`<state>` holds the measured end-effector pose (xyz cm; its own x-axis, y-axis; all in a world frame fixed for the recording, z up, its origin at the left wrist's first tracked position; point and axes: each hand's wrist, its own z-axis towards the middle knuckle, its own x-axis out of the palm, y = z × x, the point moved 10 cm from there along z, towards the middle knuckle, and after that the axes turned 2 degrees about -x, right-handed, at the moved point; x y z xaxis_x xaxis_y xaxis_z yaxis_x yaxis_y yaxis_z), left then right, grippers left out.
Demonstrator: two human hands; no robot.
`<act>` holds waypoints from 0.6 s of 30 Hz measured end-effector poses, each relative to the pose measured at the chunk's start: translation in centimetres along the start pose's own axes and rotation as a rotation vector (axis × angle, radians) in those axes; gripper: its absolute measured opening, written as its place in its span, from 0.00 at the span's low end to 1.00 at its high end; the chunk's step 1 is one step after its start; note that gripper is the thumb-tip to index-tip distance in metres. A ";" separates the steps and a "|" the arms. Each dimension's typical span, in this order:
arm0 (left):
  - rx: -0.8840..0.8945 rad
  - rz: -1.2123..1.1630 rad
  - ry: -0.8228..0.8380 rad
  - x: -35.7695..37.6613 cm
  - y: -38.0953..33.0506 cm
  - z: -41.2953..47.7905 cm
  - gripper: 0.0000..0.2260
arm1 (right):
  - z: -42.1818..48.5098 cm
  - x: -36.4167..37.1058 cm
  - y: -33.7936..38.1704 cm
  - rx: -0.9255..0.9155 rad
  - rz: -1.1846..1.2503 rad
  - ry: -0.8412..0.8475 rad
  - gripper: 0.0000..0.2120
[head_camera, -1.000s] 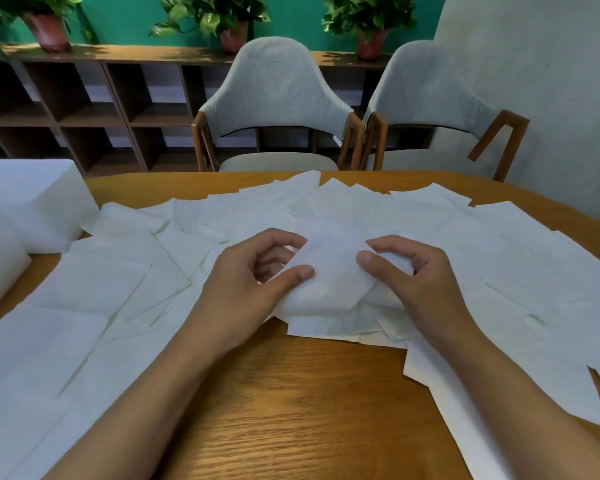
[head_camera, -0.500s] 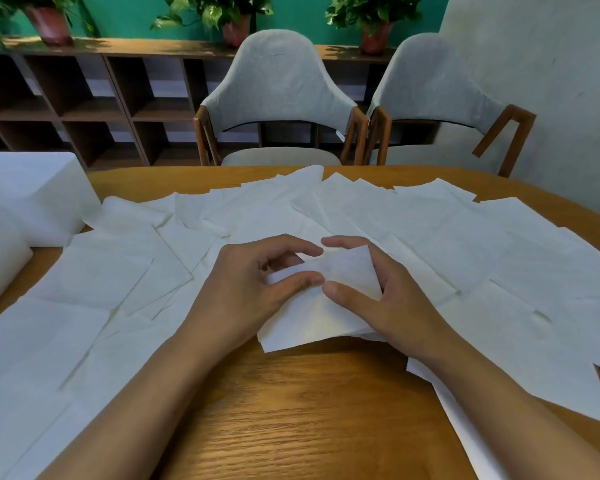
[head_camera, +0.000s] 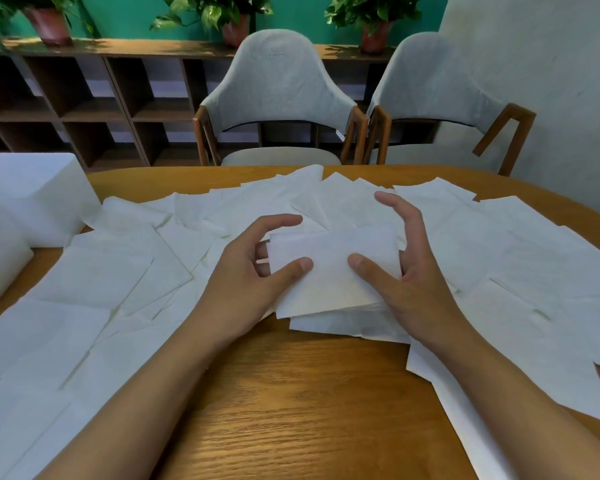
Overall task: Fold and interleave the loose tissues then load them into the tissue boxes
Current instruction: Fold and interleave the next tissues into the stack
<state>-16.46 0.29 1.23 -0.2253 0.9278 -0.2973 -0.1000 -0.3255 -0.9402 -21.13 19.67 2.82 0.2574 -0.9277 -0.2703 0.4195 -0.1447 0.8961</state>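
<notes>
**Examiner:** State of the left grip?

**Inspector:** The left hand (head_camera: 253, 275) pinches the folded tissue (head_camera: 329, 271) at its left edge. The thumb is on top and the fingers are curled behind.

**Examiner:** And the right?

**Inspector:** The right hand (head_camera: 409, 275) is largely open at the tissue's right edge. The thumb presses flat on the top face, the fingers arch wide, and the index finger is lifted clear.

**Examiner:** Location of the item?

**Inspector:** It is between both grips, lying on a small stack of folded tissues (head_camera: 343, 327) directly beneath them on the desk (head_camera: 291, 410). Loose tissues (head_camera: 101, 282) lie spread left, right and beyond the hands. White boxes (head_camera: 39, 195) stand well left of the left grip.
</notes>
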 end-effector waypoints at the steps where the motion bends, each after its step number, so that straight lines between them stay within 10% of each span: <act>1: 0.002 -0.001 -0.027 -0.1 0.0 -0.1 0.20 | 0.0 0.1 0.0 0.011 0.023 0.022 0.31; 5: 0.009 -0.052 -0.074 -0.4 0.1 -0.1 0.24 | -0.4 0.9 -0.5 0.016 -0.045 0.155 0.15; 11: 0.198 0.179 -0.167 -0.4 -0.9 -0.5 0.25 | 0.4 -2.9 -1.5 0.041 -0.113 -0.073 0.12; 18: 0.594 0.566 0.188 7.9 -2.3 -2.0 0.15 | 0.9 -6.1 -2.3 0.082 -0.161 -0.196 0.11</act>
<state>-16.03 8.75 0.66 -0.2347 0.5934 -0.7699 -0.5256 -0.7437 -0.4130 -24.48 25.30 2.72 0.0160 -0.9383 -0.3456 0.3677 -0.3159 0.8747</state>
